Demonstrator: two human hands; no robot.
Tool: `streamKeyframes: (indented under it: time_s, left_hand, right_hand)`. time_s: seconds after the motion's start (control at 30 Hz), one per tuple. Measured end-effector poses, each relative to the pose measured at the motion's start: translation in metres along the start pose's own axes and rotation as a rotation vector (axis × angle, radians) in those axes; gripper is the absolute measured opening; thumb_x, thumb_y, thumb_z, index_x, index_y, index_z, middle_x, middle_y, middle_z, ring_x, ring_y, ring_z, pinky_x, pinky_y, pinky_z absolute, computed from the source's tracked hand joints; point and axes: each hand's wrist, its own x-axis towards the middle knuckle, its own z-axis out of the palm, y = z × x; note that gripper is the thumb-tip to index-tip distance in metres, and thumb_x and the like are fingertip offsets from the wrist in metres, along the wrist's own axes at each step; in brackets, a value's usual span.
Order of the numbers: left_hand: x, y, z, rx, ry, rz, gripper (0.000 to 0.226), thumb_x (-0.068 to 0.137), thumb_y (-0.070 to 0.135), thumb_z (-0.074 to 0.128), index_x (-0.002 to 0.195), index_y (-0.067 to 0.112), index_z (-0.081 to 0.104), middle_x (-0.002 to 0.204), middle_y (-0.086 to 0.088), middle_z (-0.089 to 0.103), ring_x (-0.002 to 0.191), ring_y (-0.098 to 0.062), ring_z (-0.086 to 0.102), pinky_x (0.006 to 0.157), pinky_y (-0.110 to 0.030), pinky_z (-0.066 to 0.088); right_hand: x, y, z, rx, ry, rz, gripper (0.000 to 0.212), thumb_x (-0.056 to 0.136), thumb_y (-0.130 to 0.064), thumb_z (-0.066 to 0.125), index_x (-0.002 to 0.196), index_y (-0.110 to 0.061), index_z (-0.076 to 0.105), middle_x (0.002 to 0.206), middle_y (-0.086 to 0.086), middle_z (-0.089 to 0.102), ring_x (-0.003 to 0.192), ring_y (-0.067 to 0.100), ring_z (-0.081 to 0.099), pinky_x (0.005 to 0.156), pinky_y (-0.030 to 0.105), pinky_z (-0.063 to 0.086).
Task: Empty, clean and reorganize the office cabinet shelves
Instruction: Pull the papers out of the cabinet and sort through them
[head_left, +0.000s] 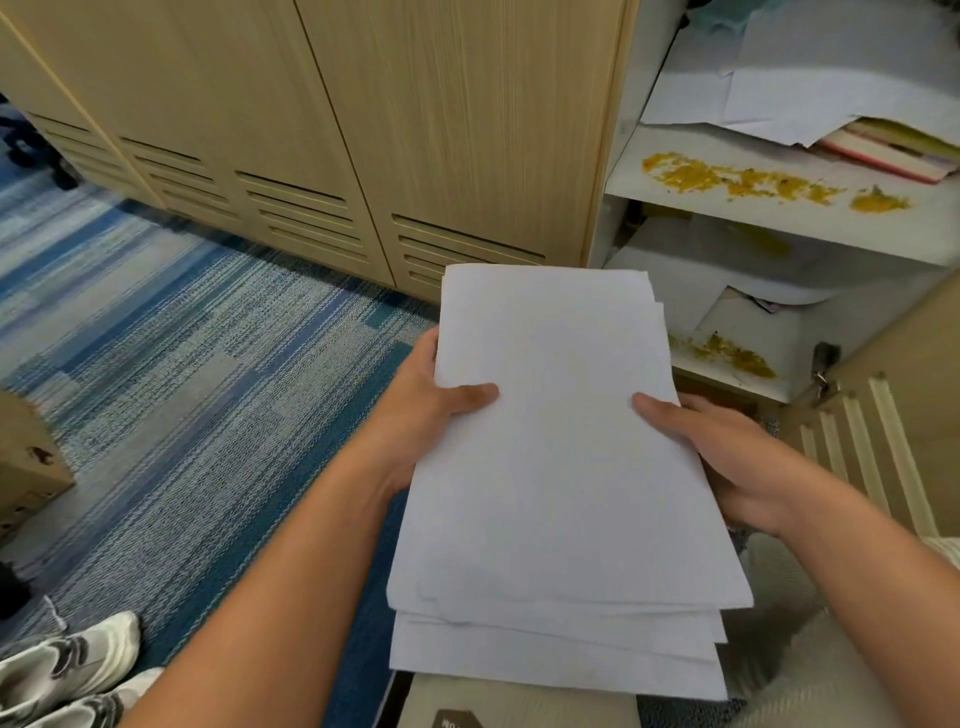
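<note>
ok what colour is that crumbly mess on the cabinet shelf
Yellow-orange, scattered in crumbs across the white shelf; the head view shows it best.

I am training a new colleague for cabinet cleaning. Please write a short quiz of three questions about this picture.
1. True or false: both hands hold the paper stack.
2. What soils the middle shelf? A) yellow crumbs B) spilled ink C) broken glass
3. Fill in: under the loose sheets on that shelf lie some ____.

Key: 1 true, left hand and right hand grip its sides. 2 A, yellow crumbs. 3 books.
</note>
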Motion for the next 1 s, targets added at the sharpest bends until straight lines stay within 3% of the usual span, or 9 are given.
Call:
streamKeyframes:
  time_s: [0.07, 0.17, 0.37, 0.57, 0.63, 0.73, 0.83, 0.9, 1.0]
  left_hand:
    - [0.001, -0.003, 0.002, -0.054, -0.031, 0.010, 0.066, 0.079, -0.011, 0.069, 0.133, 0.021, 0.049, 0.120, -0.008, 0.070, 0.102, -0.033, 0.070, 0.077, -0.048, 0.060]
    - [0.001, -0.004, 0.005, -0.121, -0.078, 0.023, 0.071, 0.068, -0.008, 0.069, 0.131, 0.021, 0.052, 0.118, -0.008, 0.070, 0.101, -0.034, 0.071, 0.075, -0.048, 0.060]
    - [0.019, 0.035, 0.024, -0.003, -0.052, 0.163, 0.058, 0.079, -0.014, 0.070, 0.124, 0.017, 0.048, 0.116, -0.012, 0.070, 0.104, -0.036, 0.069, 0.083, -0.055, 0.058]
    - [0.036, 0.119, 0.039, 0.087, -0.048, 0.537, 0.054, 0.079, -0.017, 0.063, 0.117, 0.018, 0.047, 0.119, -0.004, 0.066, 0.110, -0.022, 0.066, 0.085, -0.040, 0.058]
    - [0.033, 0.115, 0.037, 0.068, -0.037, 0.558, 0.057, 0.072, -0.010, 0.065, 0.116, 0.021, 0.048, 0.118, -0.001, 0.064, 0.111, -0.021, 0.064, 0.087, -0.041, 0.058]
    - [0.029, 0.071, 0.026, 0.073, -0.025, 0.420, 0.058, 0.069, -0.001, 0.066, 0.118, 0.025, 0.049, 0.120, -0.003, 0.066, 0.114, -0.028, 0.064, 0.084, -0.042, 0.057]
    - [0.027, 0.035, 0.019, 0.116, -0.048, 0.281, 0.054, 0.080, -0.009, 0.062, 0.117, 0.027, 0.046, 0.120, -0.009, 0.066, 0.113, -0.033, 0.063, 0.080, -0.041, 0.056]
    - [0.025, 0.026, 0.022, 0.164, -0.046, 0.252, 0.056, 0.085, -0.015, 0.054, 0.118, 0.028, 0.043, 0.119, -0.006, 0.066, 0.113, -0.031, 0.062, 0.086, -0.043, 0.054]
    - [0.026, 0.032, 0.030, 0.185, -0.031, 0.247, 0.063, 0.083, -0.012, 0.055, 0.119, 0.038, 0.043, 0.116, 0.000, 0.065, 0.106, -0.025, 0.064, 0.081, -0.039, 0.056]
  right_hand:
    - [-0.003, 0.001, -0.004, 0.008, -0.113, 0.066, 0.038, 0.092, -0.024, 0.065, 0.127, -0.011, 0.062, 0.113, 0.011, 0.074, 0.101, 0.030, 0.072, 0.088, 0.045, 0.055]
    - [-0.008, -0.004, -0.009, 0.018, -0.179, -0.041, 0.034, 0.094, -0.010, 0.060, 0.127, -0.013, 0.062, 0.120, 0.012, 0.071, 0.108, 0.033, 0.069, 0.094, 0.051, 0.053]
    - [-0.009, -0.051, -0.007, 0.009, 0.144, -0.526, 0.039, 0.086, -0.006, 0.069, 0.124, -0.015, 0.063, 0.111, 0.005, 0.075, 0.096, 0.030, 0.073, 0.073, 0.039, 0.061]
    - [-0.037, -0.127, 0.007, 0.087, 0.135, -0.848, 0.041, 0.084, -0.004, 0.071, 0.121, -0.018, 0.060, 0.114, 0.001, 0.074, 0.100, 0.023, 0.073, 0.075, 0.036, 0.061]
    - [-0.044, -0.122, 0.007, 0.059, 0.073, -0.825, 0.042, 0.080, -0.006, 0.072, 0.119, -0.018, 0.061, 0.114, 0.001, 0.074, 0.101, 0.024, 0.072, 0.076, 0.037, 0.061]
    - [-0.045, -0.088, 0.001, -0.164, 0.027, -0.658, 0.048, 0.075, -0.013, 0.081, 0.119, -0.018, 0.064, 0.113, 0.000, 0.074, 0.102, 0.023, 0.072, 0.082, 0.042, 0.059]
    - [-0.040, -0.057, -0.004, -0.337, 0.093, -0.546, 0.044, 0.078, -0.018, 0.083, 0.117, -0.026, 0.064, 0.110, -0.008, 0.074, 0.103, 0.017, 0.070, 0.089, 0.043, 0.056]
    - [-0.036, -0.044, -0.005, -0.412, 0.158, -0.494, 0.039, 0.086, -0.014, 0.075, 0.117, -0.034, 0.063, 0.108, -0.016, 0.072, 0.103, 0.011, 0.068, 0.094, 0.042, 0.054]
    - [-0.038, -0.045, -0.002, -0.448, 0.213, -0.452, 0.041, 0.085, -0.016, 0.075, 0.118, -0.037, 0.062, 0.109, -0.019, 0.071, 0.108, 0.005, 0.065, 0.098, 0.036, 0.052]
